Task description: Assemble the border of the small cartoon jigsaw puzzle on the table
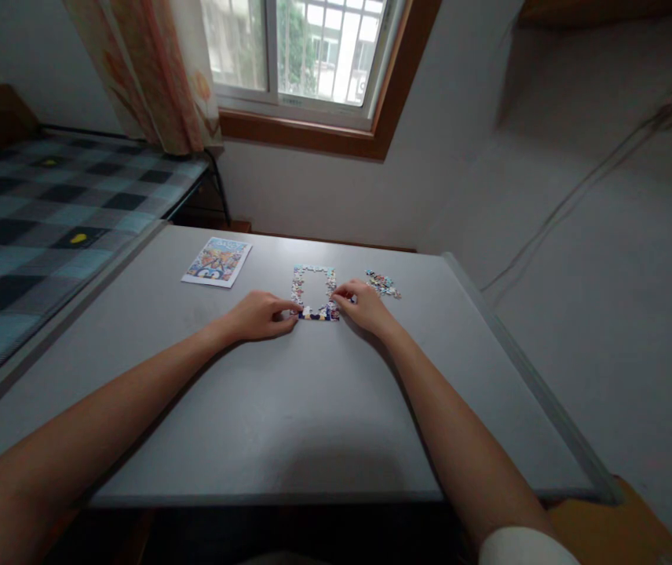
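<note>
A small jigsaw puzzle frame (314, 272), only its border assembled, lies on the grey table (289, 408). My left hand (261, 315) rests at the frame's near left corner, fingers curled and pinching its edge. My right hand (364, 306) sits at the near right corner, fingers pressed together on the border there. A small heap of loose puzzle pieces (383, 283) lies just right of my right hand. A printed picture card (217, 261) with the puzzle's image lies to the left of the frame.
A bed with a checked blue and black cover (35, 220) stands along the table's left side. Behind the table are a window (301, 55) with a patterned curtain (147, 71) and a white wall with a cable (577, 188) on the right.
</note>
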`<state>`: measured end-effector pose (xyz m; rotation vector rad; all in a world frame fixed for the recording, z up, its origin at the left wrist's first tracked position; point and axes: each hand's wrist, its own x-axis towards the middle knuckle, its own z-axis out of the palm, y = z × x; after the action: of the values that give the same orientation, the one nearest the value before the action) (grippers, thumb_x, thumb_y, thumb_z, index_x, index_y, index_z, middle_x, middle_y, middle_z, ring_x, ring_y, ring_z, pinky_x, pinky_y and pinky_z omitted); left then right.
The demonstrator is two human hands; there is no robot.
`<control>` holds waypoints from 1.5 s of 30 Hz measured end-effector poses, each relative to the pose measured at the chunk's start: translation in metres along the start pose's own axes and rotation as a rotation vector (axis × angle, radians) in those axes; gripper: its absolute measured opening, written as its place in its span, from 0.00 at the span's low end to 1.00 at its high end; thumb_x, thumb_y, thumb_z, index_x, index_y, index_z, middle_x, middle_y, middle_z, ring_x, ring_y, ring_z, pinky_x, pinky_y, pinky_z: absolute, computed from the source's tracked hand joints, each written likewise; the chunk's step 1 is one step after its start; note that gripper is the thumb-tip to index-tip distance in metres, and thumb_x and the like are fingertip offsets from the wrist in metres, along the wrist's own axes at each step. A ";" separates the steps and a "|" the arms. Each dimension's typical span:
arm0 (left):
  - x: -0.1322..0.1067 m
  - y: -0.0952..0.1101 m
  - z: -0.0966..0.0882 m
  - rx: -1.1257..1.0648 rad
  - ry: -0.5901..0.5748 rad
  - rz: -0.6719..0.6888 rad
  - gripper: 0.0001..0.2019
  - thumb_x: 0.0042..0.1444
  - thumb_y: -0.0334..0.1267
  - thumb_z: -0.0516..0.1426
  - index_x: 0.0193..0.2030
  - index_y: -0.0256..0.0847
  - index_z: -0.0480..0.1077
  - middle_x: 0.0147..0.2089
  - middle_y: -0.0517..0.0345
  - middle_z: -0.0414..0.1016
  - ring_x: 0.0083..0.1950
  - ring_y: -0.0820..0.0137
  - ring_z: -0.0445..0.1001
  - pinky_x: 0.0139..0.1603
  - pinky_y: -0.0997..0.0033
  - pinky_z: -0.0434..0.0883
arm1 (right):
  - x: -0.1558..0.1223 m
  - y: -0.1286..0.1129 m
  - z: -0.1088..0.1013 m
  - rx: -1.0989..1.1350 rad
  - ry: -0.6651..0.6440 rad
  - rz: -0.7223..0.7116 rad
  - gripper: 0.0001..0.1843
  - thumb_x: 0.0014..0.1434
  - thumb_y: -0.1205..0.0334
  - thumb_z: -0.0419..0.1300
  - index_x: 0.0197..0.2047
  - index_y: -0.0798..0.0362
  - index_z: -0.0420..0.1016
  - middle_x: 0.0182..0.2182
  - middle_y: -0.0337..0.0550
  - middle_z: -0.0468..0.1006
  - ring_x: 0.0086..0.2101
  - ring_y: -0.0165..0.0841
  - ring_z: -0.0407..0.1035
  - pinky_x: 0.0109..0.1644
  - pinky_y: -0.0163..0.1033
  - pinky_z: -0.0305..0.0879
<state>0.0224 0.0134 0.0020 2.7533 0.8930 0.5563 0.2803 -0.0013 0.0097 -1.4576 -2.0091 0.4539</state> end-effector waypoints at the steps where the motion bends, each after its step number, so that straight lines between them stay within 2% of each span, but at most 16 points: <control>1: 0.000 0.000 0.000 -0.001 -0.001 0.002 0.16 0.58 0.42 0.54 0.49 0.43 0.78 0.21 0.62 0.74 0.21 0.76 0.69 0.27 0.78 0.60 | 0.000 -0.001 0.000 0.000 -0.015 -0.001 0.05 0.57 0.68 0.61 0.33 0.55 0.79 0.31 0.42 0.74 0.34 0.31 0.67 0.43 0.37 0.61; 6: 0.000 -0.002 0.002 0.005 0.005 0.004 0.16 0.59 0.42 0.54 0.49 0.44 0.78 0.21 0.63 0.73 0.21 0.76 0.69 0.27 0.78 0.60 | -0.002 -0.004 0.003 0.003 -0.109 -0.021 0.03 0.53 0.65 0.67 0.33 0.54 0.79 0.30 0.40 0.71 0.33 0.30 0.64 0.40 0.36 0.59; 11: 0.000 -0.004 0.004 0.010 0.016 0.009 0.16 0.59 0.43 0.54 0.49 0.45 0.78 0.21 0.63 0.73 0.21 0.75 0.69 0.27 0.77 0.60 | -0.001 -0.005 0.005 -0.008 -0.155 -0.005 0.04 0.52 0.66 0.68 0.33 0.55 0.79 0.29 0.39 0.68 0.32 0.30 0.62 0.40 0.36 0.58; 21: 0.000 -0.003 0.002 -0.002 0.006 0.015 0.16 0.59 0.43 0.54 0.49 0.44 0.77 0.20 0.63 0.72 0.21 0.75 0.69 0.27 0.77 0.60 | 0.000 -0.001 0.007 0.012 -0.154 -0.011 0.04 0.52 0.65 0.68 0.34 0.54 0.79 0.30 0.39 0.68 0.32 0.30 0.61 0.40 0.37 0.58; 28: -0.001 -0.005 0.005 0.003 0.065 -0.014 0.18 0.60 0.43 0.54 0.54 0.41 0.75 0.22 0.61 0.73 0.20 0.75 0.67 0.27 0.76 0.60 | 0.000 0.000 0.008 0.037 -0.156 -0.019 0.03 0.52 0.66 0.67 0.33 0.54 0.79 0.30 0.39 0.67 0.33 0.30 0.61 0.40 0.37 0.57; 34: 0.000 -0.003 0.004 0.004 0.053 -0.027 0.18 0.61 0.44 0.52 0.52 0.41 0.76 0.22 0.61 0.73 0.20 0.75 0.67 0.27 0.76 0.59 | -0.001 -0.001 0.008 0.074 -0.129 -0.003 0.05 0.49 0.67 0.68 0.31 0.55 0.76 0.29 0.38 0.69 0.33 0.30 0.62 0.39 0.36 0.57; 36: 0.000 -0.002 0.003 0.027 0.073 -0.050 0.18 0.61 0.45 0.52 0.51 0.41 0.76 0.21 0.61 0.72 0.20 0.74 0.67 0.27 0.75 0.59 | -0.001 -0.003 0.007 0.120 -0.147 0.010 0.05 0.49 0.67 0.67 0.31 0.55 0.75 0.28 0.37 0.70 0.31 0.29 0.61 0.37 0.35 0.57; 41: 0.001 -0.002 0.002 0.124 0.187 -0.205 0.18 0.63 0.46 0.50 0.48 0.41 0.77 0.19 0.61 0.70 0.21 0.73 0.66 0.27 0.75 0.59 | -0.002 -0.009 0.005 0.236 -0.187 0.047 0.05 0.50 0.66 0.64 0.32 0.55 0.74 0.24 0.34 0.70 0.26 0.27 0.60 0.33 0.34 0.57; 45: 0.001 -0.004 0.003 0.146 0.173 -0.223 0.17 0.62 0.44 0.50 0.46 0.41 0.77 0.21 0.60 0.72 0.22 0.72 0.68 0.27 0.74 0.59 | -0.002 -0.010 0.003 0.272 -0.164 0.028 0.05 0.52 0.65 0.62 0.35 0.55 0.77 0.25 0.37 0.73 0.28 0.28 0.64 0.35 0.35 0.60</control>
<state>0.0222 0.0167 -0.0018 2.7099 1.3099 0.7219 0.2715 -0.0058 0.0128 -1.3164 -1.9612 0.8475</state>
